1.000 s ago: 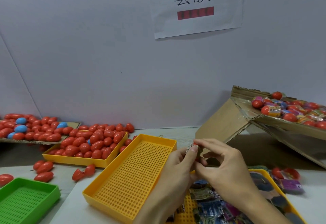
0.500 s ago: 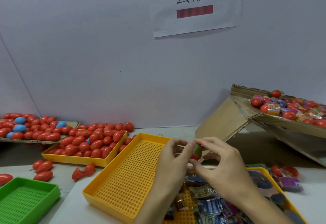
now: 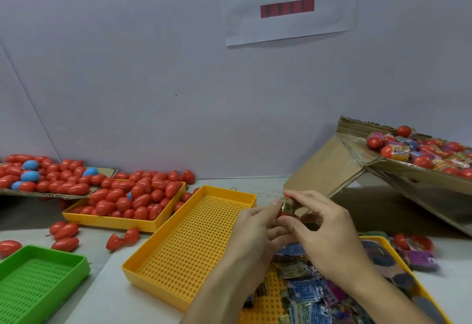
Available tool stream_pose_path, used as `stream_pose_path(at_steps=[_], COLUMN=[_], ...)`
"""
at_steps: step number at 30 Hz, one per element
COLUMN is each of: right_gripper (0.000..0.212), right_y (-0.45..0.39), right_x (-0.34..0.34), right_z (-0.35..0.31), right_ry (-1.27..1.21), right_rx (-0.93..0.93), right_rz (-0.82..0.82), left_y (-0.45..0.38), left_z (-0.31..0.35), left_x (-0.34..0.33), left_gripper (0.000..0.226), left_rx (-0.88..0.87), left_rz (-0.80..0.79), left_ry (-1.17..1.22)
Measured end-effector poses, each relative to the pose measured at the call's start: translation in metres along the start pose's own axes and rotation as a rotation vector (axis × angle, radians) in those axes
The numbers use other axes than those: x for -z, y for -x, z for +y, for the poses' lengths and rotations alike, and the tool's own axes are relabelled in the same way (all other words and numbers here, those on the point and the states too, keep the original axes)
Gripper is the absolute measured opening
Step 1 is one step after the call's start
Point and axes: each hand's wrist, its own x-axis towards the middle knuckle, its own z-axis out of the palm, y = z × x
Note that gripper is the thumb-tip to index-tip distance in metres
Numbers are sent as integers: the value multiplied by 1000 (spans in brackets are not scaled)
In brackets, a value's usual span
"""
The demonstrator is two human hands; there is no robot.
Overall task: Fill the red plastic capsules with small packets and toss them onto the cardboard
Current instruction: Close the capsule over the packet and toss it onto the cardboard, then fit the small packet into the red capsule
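Note:
Both hands meet above the table's middle, holding one red capsule (image 3: 285, 212) with a small printed packet (image 3: 288, 204) at its top. My left hand (image 3: 251, 231) grips the capsule from the left, thumb up along its side. My right hand (image 3: 323, 229) pinches the packet and capsule from the right with thumb and forefinger. Loose packets (image 3: 305, 290) fill a yellow tray (image 3: 385, 240) under my right wrist. The tilted cardboard (image 3: 408, 186) at the right carries several filled capsules (image 3: 424, 154).
An empty yellow perforated tray (image 3: 189, 242) lies left of my hands. Behind it a yellow tray (image 3: 122, 223) holds several red capsules (image 3: 132, 197); more lie on flat cardboard (image 3: 56, 194) at far left. A green tray (image 3: 38, 280) sits at bottom left. Stray capsules (image 3: 122, 239) dot the table.
The hands rose slightly and moved right. A red capsule now shows between the fingers, with the packet sitting at its top.

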Motion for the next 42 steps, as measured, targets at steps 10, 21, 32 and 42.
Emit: stream_pose_path(at_steps=[10, 21, 32, 42], right_gripper=[45, 26, 12, 21], right_y=[0, -1, -2, -2], right_x=[-3, 2, 0, -6], right_z=[5, 8, 10, 10], right_ry=[-14, -95, -28, 58], right_rx=[-20, -188, -183, -111], right_rz=[-87, -51, -205, -203], left_y=[2, -43, -105, -172], left_z=[2, 53, 35, 100], left_x=[5, -22, -74, 141], left_gripper=[35, 26, 40, 31], left_rx=[189, -24, -452, -138], left_rz=[5, 309, 226, 681], left_ry=[198, -257, -1024, -1702])
